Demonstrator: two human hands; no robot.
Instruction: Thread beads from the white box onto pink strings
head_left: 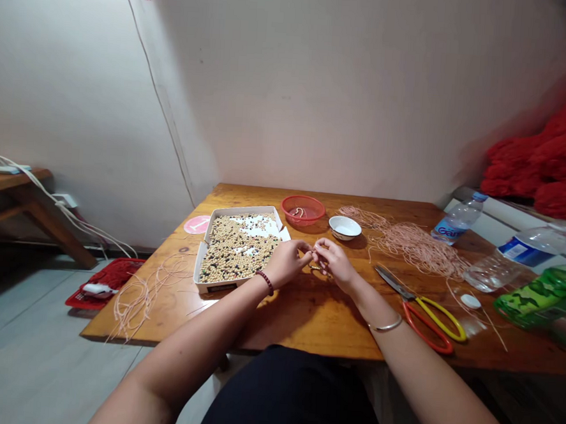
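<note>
My left hand (288, 261) and my right hand (333, 261) meet above the middle of the table, thumbs and fingertips pinched close together. A short beaded string (316, 269) in tan and dark beads hangs beneath the fingers, mostly by my right hand. Whatever my left fingertips pinch is too small to make out. Just left of my hands lies a white box lid (201, 277) that holds many loose beads (235, 250), tan, black and a few white. Behind the hands stand a small white bowl (345, 227) and a red plastic basket (303, 211) with beaded pieces in it.
Scissors (421, 310) with red and yellow handles lie right of my forearm. Pink cord (412, 245) is heaped behind them, with more loose cord (146, 293) at the left edge. Plastic bottles (460, 218) and a white cap (470, 301) occupy the right side.
</note>
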